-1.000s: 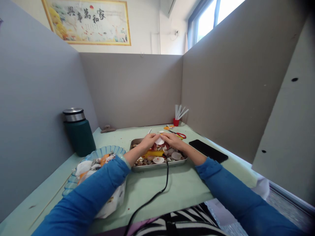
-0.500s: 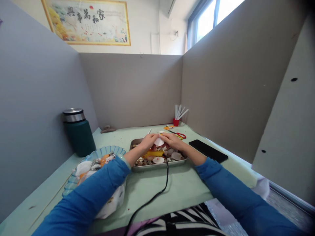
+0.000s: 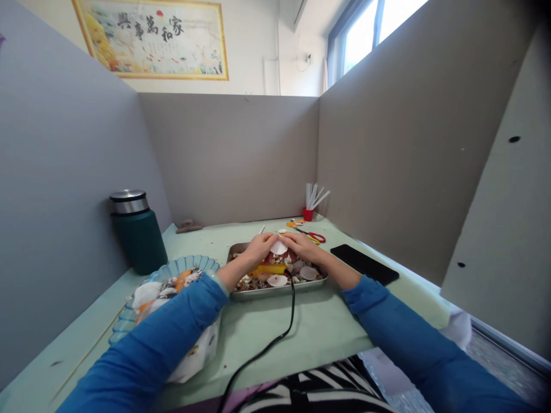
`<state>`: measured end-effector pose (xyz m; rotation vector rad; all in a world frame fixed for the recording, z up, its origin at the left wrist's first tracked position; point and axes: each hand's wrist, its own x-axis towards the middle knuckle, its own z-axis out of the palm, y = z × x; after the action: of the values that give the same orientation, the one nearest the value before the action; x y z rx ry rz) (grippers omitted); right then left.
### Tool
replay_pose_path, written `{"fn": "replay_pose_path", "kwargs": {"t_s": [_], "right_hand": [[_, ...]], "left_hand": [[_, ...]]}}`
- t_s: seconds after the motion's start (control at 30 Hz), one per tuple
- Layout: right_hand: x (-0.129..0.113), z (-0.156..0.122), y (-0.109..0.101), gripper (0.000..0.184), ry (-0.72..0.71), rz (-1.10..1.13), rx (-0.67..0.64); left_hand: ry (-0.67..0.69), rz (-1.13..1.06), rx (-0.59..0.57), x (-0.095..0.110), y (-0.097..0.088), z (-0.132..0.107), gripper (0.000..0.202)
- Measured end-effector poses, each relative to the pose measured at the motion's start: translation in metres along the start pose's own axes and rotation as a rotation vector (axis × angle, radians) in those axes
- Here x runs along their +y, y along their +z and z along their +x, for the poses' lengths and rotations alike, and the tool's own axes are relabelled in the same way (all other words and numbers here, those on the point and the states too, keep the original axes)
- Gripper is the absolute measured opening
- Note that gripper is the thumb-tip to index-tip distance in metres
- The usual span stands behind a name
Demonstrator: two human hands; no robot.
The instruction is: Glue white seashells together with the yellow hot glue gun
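A white seashell (image 3: 279,247) is gripped at its upper edge between my hands, above a metal tray (image 3: 253,295) of shells. My left hand (image 3: 260,248) closes on it from the left, fingertips bent over the top. From the right, my right hand (image 3: 302,246) pinches the same shell, and the two hands nearly meet. Beneath them a reddish piece partly shows. A yellow-handled tool, seemingly a glue gun (image 3: 270,268), lies in the tray with a black cord (image 3: 282,335) running toward me. Another white shell (image 3: 278,280) rests by the tray's front rim.
At left, a blue scalloped plate (image 3: 172,267) holds shells, beside a green flask (image 3: 138,238). Red-handled scissors (image 3: 316,236), a black phone (image 3: 365,264) and a red cup (image 3: 307,214) of white sticks stand right. Grey panels (image 3: 232,155) enclose the table.
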<state>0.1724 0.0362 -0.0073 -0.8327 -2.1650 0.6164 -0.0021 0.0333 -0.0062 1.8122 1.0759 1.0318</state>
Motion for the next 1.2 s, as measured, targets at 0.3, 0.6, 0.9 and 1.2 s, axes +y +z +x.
{"fn": "replay_pose_path", "kwargs": {"t_s": [0.3,0.6,0.9,1.2], "right_hand": [[0.0005,0.0002,-0.0007,0.033,0.0,-0.014,-0.013],[0.0052,0.0005,-0.0001,0.032,0.003,-0.06,0.002],[0.0048,0.0026,-0.0007,0.031,0.011,-0.121,0.01],[0.0062,0.0008,0.0014,0.035,0.037,0.009,-0.008]], "left_hand": [[-0.023,-0.006,-0.008,0.0016,0.0007,-0.0012,0.033],[-0.078,-0.018,-0.019,-0.001,0.0005,0.0012,0.027],[-0.031,0.095,-0.08,0.0025,0.0012,-0.0039,0.031],[-0.026,0.052,-0.078,0.0048,0.0024,-0.006,0.03]]}}
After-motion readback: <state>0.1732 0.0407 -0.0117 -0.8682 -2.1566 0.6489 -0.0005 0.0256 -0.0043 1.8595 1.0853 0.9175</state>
